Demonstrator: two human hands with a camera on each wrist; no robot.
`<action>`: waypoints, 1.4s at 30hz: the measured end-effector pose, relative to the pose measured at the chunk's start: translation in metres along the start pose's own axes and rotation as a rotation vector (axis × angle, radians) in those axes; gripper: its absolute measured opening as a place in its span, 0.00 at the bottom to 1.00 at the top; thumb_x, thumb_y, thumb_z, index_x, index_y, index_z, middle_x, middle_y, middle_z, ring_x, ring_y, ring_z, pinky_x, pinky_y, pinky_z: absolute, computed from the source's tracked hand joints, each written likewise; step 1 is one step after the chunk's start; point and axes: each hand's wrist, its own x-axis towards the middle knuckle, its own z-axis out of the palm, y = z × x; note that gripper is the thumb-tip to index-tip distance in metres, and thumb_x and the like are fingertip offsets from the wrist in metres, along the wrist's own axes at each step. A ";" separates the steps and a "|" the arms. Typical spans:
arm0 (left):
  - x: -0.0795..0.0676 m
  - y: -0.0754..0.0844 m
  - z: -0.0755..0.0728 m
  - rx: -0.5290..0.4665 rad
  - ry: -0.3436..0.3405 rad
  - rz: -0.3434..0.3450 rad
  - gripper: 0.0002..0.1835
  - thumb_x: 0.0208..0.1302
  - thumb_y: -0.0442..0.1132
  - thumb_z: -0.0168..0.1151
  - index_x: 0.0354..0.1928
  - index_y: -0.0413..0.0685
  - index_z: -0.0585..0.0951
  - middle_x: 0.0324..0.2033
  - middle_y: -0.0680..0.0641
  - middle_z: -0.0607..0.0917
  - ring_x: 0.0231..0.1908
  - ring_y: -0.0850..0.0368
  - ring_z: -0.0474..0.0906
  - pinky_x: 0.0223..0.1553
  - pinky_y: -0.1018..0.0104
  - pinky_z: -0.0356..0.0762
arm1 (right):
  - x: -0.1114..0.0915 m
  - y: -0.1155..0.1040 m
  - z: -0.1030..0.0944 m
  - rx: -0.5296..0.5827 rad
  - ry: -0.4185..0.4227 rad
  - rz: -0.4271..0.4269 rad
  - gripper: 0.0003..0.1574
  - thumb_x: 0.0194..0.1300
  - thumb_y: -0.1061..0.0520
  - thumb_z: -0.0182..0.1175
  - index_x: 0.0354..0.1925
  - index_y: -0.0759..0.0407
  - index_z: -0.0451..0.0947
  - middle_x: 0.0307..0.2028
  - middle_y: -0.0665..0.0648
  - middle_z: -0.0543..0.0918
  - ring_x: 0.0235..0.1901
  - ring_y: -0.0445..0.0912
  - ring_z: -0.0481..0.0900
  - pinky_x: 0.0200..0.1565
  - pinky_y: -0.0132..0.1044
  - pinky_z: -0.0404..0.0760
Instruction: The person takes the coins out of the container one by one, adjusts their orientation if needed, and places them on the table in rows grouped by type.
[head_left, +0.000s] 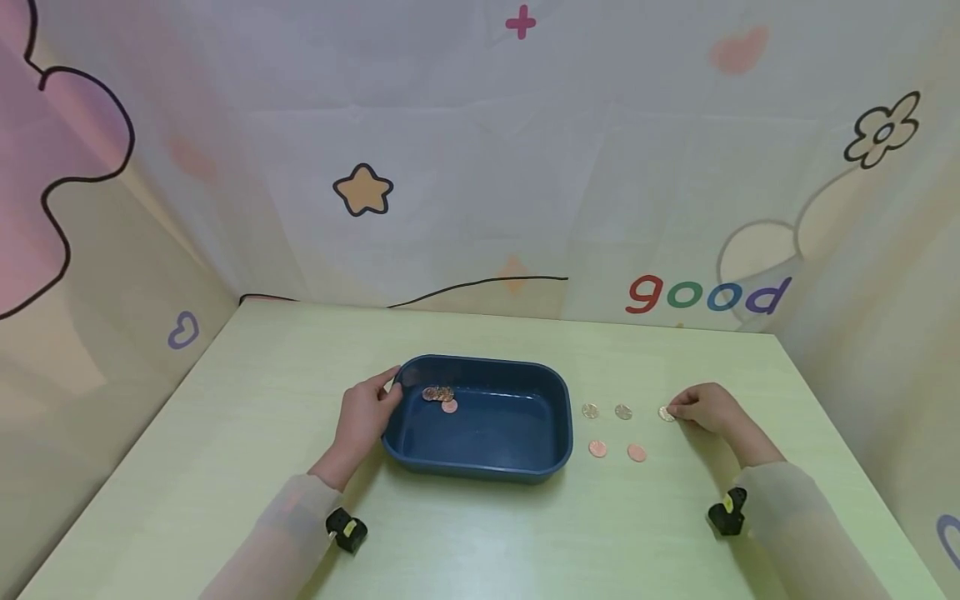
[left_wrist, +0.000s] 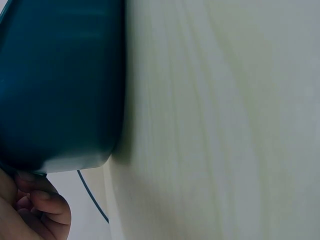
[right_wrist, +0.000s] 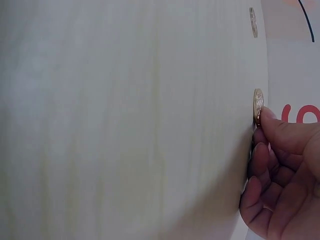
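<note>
A dark blue rectangular tray stands on the table, and my left hand grips its left end by the rim. In the left wrist view, curled fingers show at the tray's end. Several coppery coins lie inside, toward the upper left. Out to the right, my right hand pinches the edge of a pale gold coin at the tabletop. The right wrist view shows the thumb at this coin, the other fingers curled beneath.
Between the tray and my right hand lie two more pale gold coins in a row. Two copper-coloured coins form a row nearer me. A printed cloth stands behind the pale table and along its sides.
</note>
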 end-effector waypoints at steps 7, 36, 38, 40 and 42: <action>0.002 -0.002 0.000 0.007 0.003 -0.001 0.23 0.70 0.35 0.55 0.65 0.39 0.80 0.15 0.54 0.69 0.17 0.61 0.62 0.23 0.70 0.59 | 0.000 -0.001 0.002 0.001 0.013 -0.013 0.15 0.72 0.60 0.60 0.44 0.74 0.82 0.33 0.60 0.81 0.34 0.48 0.74 0.36 0.35 0.71; 0.001 0.000 0.000 0.003 -0.007 -0.020 0.23 0.71 0.36 0.54 0.65 0.39 0.79 0.14 0.54 0.70 0.16 0.61 0.61 0.23 0.70 0.59 | -0.011 -0.050 -0.022 0.272 0.111 -0.074 0.33 0.78 0.45 0.52 0.64 0.71 0.70 0.55 0.70 0.79 0.47 0.49 0.80 0.44 0.31 0.77; 0.001 0.000 0.001 0.001 -0.009 -0.025 0.23 0.71 0.36 0.54 0.66 0.39 0.79 0.14 0.54 0.69 0.16 0.61 0.61 0.23 0.70 0.59 | -0.013 -0.062 -0.024 0.267 0.122 -0.103 0.32 0.78 0.45 0.52 0.64 0.71 0.71 0.54 0.70 0.80 0.46 0.48 0.79 0.43 0.31 0.77; 0.001 0.000 0.001 0.004 -0.011 -0.028 0.23 0.71 0.36 0.55 0.66 0.40 0.79 0.14 0.54 0.69 0.16 0.61 0.61 0.23 0.70 0.59 | -0.015 -0.073 -0.026 0.252 0.125 -0.135 0.31 0.78 0.46 0.52 0.63 0.70 0.72 0.52 0.68 0.80 0.45 0.47 0.79 0.43 0.31 0.77; 0.001 0.000 0.001 0.008 -0.010 -0.028 0.23 0.71 0.36 0.55 0.66 0.40 0.79 0.15 0.54 0.70 0.16 0.61 0.61 0.23 0.70 0.59 | -0.017 -0.086 -0.028 0.235 0.122 -0.163 0.29 0.78 0.47 0.53 0.62 0.69 0.73 0.48 0.63 0.81 0.43 0.46 0.78 0.43 0.31 0.77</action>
